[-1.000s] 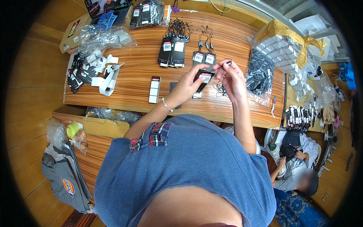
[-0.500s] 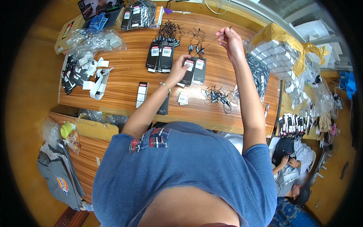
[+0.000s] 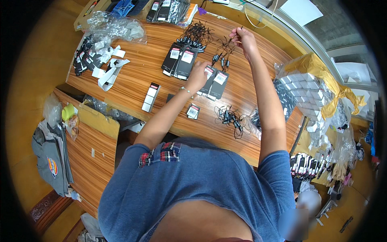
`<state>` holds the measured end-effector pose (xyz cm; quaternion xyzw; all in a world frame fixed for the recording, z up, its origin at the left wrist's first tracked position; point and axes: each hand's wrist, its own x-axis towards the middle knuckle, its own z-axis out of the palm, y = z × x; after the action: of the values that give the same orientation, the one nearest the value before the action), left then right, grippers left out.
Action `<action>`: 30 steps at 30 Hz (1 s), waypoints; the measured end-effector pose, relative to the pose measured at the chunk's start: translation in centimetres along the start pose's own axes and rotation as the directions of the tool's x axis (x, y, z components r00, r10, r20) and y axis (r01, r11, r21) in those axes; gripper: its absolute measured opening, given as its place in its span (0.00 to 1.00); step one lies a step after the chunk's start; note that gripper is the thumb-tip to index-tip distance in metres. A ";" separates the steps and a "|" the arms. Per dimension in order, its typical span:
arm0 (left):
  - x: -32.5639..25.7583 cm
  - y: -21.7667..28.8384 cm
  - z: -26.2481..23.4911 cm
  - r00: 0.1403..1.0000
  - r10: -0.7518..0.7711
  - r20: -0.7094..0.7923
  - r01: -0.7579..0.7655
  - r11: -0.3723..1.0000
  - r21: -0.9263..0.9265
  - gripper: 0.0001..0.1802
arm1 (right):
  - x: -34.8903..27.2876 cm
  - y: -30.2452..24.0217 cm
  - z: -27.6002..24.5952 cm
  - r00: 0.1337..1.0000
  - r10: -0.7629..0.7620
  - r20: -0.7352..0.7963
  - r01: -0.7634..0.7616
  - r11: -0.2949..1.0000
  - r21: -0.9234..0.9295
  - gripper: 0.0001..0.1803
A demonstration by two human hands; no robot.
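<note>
Now your right hand (image 3: 242, 39) is pinching thin black cord (image 3: 222, 56), dangling limp, light, tangle-prone; grip near plug. Left hand (image 3: 198, 74) is pressing flat on black pack (image 3: 209, 76).

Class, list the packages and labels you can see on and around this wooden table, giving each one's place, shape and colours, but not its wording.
Flat black packages with white labels: table centre, under the left hand.
More black packages: just left of those, fanned.
Small black box: left of the forearm, long, white label panels.
Small black card: near table edge, white label.
White boxes: right, stacked in a clear bag, gold ribbon.
</note>
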<state>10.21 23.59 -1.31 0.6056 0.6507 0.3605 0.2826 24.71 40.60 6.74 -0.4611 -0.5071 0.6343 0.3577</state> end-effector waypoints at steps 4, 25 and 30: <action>-0.2 0.1 0.3 1.000 0.015 -0.009 -0.014 0.994 0.110 0.21 | 0.9 1.0 0.2 0.999 -0.005 0.036 0.005 1.000 -0.023 0.13; -9.3 1.2 -9.6 0.939 0.054 0.341 -0.159 0.945 0.288 0.19 | -9.9 7.0 3.1 0.968 -0.210 0.138 0.248 0.883 -0.399 0.15; -11.3 -1.9 -14.1 0.921 0.032 0.388 -0.217 0.868 0.446 0.22 | -20.7 11.4 7.9 0.985 -0.051 0.165 0.135 0.826 -0.548 0.10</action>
<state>-1.03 10.55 4.51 0.7546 0.6137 0.0856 0.2160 23.94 16.41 0.77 -0.4730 -0.7160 0.4723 0.2011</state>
